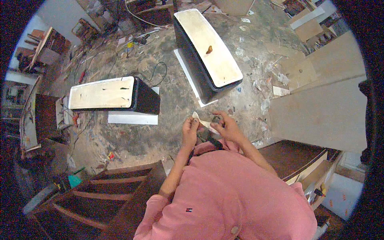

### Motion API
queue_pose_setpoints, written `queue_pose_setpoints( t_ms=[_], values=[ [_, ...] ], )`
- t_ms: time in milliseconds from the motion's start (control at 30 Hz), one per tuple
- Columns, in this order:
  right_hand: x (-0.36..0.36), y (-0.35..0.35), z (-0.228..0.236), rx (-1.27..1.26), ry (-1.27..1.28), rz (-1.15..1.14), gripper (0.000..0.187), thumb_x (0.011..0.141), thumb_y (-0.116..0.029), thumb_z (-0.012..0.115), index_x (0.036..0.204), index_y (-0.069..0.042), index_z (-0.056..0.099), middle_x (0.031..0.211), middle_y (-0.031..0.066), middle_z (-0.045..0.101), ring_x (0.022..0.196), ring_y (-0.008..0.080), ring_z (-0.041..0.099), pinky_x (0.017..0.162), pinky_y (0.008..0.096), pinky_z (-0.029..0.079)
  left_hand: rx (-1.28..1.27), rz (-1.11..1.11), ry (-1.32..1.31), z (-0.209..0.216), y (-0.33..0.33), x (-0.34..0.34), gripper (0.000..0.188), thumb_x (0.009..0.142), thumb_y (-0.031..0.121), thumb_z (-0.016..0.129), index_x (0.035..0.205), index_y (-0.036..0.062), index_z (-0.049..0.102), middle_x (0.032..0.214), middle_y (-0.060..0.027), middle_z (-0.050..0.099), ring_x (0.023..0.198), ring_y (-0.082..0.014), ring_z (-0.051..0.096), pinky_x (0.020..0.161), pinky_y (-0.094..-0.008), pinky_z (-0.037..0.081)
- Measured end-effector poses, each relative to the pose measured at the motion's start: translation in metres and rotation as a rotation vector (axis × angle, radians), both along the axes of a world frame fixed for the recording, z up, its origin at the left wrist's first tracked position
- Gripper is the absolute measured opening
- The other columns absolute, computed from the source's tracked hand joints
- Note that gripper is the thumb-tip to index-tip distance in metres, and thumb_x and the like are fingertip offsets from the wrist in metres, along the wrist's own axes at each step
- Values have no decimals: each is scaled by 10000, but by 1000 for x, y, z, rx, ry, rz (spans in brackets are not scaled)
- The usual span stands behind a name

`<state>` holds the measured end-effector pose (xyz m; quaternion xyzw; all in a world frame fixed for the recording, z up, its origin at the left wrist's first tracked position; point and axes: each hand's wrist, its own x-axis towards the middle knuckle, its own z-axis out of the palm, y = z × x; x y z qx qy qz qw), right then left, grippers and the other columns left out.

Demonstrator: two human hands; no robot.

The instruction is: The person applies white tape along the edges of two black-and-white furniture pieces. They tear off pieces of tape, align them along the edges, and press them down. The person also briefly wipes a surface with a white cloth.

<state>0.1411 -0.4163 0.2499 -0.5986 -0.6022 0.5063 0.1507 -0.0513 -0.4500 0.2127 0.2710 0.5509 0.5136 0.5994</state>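
Note:
In front of my waist, my left hand (191,130) pinches one end of a small off-white folded strip (205,124), perhaps paper or cloth; its exact kind cannot be made out. The strip's other end is between the fingers of my right hand (229,128). Beyond my hands stands a long black box-like piece (200,54) with a cream top panel edged in white. A small brown crumpled thing (209,49) lies on that panel. To the left is a second, similar black piece (146,98), its cream face (102,93) marked with dark streaks.
White sheets (133,118) lie under both black pieces. Scraps and a dark cable (160,72) litter the stained floor. Large pale boards (320,108) stand at the right. A brown slatted wooden frame (104,196) is at the lower left, and a dark brown panel (298,158) beside me at the right.

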Motion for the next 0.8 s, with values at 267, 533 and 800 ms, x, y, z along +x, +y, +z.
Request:
queue_pose_setpoints(
  t_ms=[267,533,800],
  values=[
    [9,11,-10,49,124,346,276,919,-218,672,1133,-44,682,897,124,715,735,215,673,701,365,549,170,-162,18,-12,2,-6,230,1012,219,572,1187,68,571,996,-29,620,884,-120,596,802,-282,506],
    [7,8,2,-109,191,16,188,937,-214,685,1029,-51,701,751,13,671,688,98,598,613,290,495,222,-393,297,-7,-8,-6,825,836,349,792,1480,49,371,1399,-174,508,1266,-290,524,1017,-421,460],
    [-11,-4,-13,55,154,-105,98,886,-137,720,900,-40,728,758,30,675,681,105,595,608,285,474,133,-534,419,18,-7,-4,521,869,457,712,1247,105,641,1137,-169,697,1094,-328,659,974,-420,494]
  ],
)
